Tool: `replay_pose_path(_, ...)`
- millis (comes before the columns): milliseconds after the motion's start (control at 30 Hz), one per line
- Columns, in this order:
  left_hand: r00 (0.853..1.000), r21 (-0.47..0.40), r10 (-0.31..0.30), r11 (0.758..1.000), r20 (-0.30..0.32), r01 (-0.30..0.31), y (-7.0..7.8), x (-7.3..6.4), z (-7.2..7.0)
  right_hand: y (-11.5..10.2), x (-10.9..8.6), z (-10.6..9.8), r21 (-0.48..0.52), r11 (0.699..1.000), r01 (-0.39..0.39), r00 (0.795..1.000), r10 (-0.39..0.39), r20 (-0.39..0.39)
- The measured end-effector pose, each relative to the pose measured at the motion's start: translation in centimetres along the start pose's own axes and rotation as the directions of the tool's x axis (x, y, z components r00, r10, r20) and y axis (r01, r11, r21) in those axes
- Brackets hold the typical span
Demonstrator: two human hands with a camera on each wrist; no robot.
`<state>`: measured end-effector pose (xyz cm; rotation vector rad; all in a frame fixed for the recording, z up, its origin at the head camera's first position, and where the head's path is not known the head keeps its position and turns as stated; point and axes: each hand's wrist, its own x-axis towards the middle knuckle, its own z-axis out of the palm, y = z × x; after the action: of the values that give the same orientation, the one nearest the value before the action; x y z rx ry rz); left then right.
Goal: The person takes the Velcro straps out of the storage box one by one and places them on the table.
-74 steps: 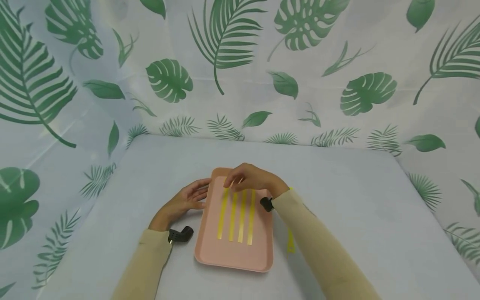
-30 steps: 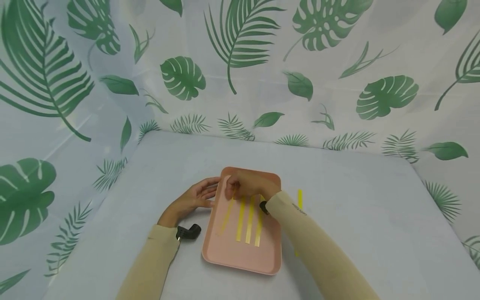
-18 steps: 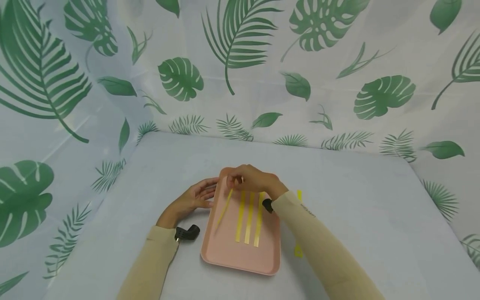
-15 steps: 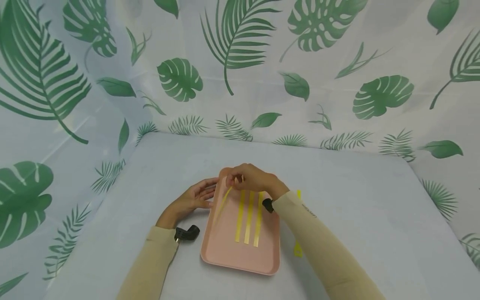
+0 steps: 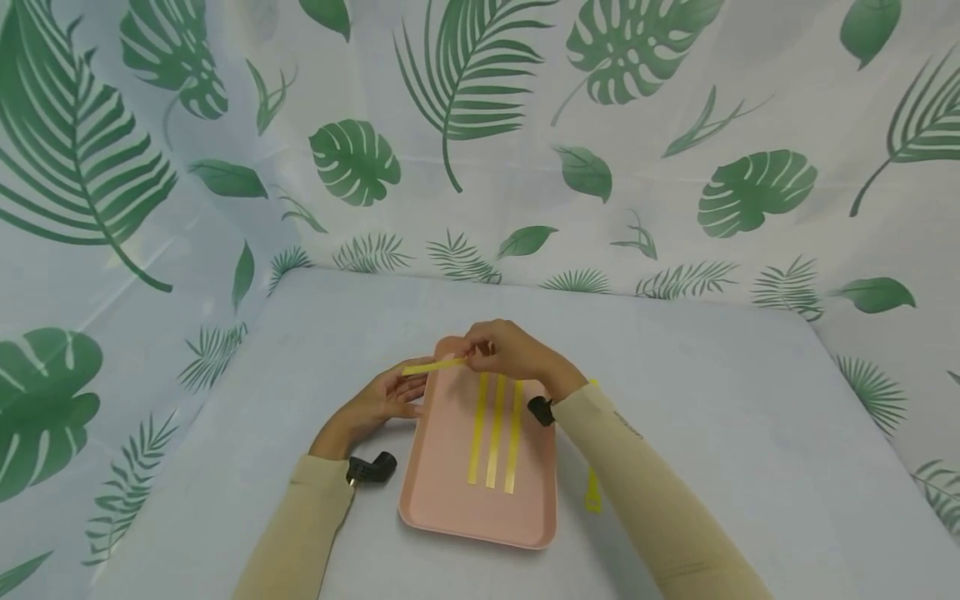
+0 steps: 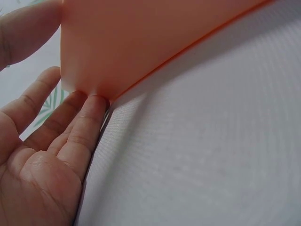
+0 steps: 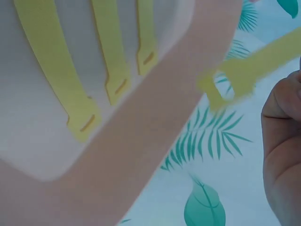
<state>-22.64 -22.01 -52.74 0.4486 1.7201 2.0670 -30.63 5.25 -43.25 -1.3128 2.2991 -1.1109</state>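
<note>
My right hand [image 5: 513, 348] pinches one end of a yellow hook-and-loop cable tie [image 5: 431, 367], held above the far left of the pink tray [image 5: 480, 521]. Its other end reaches left over the fingers of my left hand [image 5: 375, 406]. The right wrist view shows its slotted head [image 7: 221, 89], slightly blurred, beside the tray rim. Three more yellow cable ties [image 5: 493, 433] lie lengthwise, side by side, in the tray. My left hand [image 6: 51, 155] touches the tray's outer left wall with nearly straight fingers [image 6: 84, 127].
Another yellow cable tie [image 5: 593, 492] lies on the white table [image 5: 712, 433] right of the tray, partly hidden by my right sleeve [image 5: 637, 467]. A leaf-patterned cloth [image 5: 525, 150] rises behind and along the sides of the table.
My right hand has picked up the leftmost cable tie from the tray. It was slanting down over the tray; now it points left. My left hand keeps its place at the tray.
</note>
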Motion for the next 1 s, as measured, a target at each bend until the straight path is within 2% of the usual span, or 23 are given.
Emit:
replay_pose_path(467, 1.0, 0.015, 0.002, 1.0, 0.001, -0.002, -0.1, -0.1, 0.0, -1.1, -2.1, -1.0, 0.104, 0.991, -0.082, 0.991, 0.092, -0.097)
replay_pose_path(600, 1.0, 0.021, 0.015, 1.0, 0.007, -0.015, -0.2, -0.1, -0.1, -1.2, -3.1, -1.2, 0.169, 0.981, -0.1, 0.986, 0.121, -0.117)
replay_pose_path(833, 0.999, 0.031, 0.031, 0.999, 0.011, -0.032, -0.3, -0.1, -0.1, -1.2, -5.0, -1.6, 0.269, 0.952, -0.144, 0.97, 0.19, -0.152)
replay_pose_path(1000, 1.0, 0.035, 0.028, 0.999, -0.001, -0.028, -0.3, -0.2, 0.1, -1.1, -6.5, -1.9, 0.293, 0.942, -0.161, 0.955, 0.223, -0.193)
